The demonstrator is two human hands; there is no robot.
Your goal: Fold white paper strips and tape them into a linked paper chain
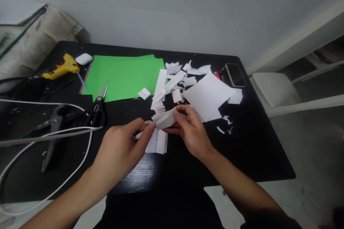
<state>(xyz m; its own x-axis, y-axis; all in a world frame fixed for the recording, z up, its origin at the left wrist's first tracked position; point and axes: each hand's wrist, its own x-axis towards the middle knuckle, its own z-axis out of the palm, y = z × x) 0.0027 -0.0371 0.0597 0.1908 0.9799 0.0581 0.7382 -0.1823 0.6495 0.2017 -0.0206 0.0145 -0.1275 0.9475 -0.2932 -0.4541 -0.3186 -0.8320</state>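
Observation:
A folded piece of white paper (166, 120) is stretched between my two hands, above the near middle of the black table. My left hand (126, 143) pinches its left end between thumb and fingers. At the other end, the thumb and fingers of my right hand (192, 128) are closed on the paper. Beneath it lie white paper strips (160, 142), partly covered by my hands. Just beyond are many loose paper scraps (174, 84), and a large white sheet (208, 96) lies to their right.
Green sheets (123, 75) lie at the back left, with black-handled scissors (100, 103) across their edge. Further left are a yellow glue gun (63, 68), a white mouse-shaped object (84, 59), larger scissors (55, 128) and a looping white cable (90, 143). A phone (235, 75) rests at the right.

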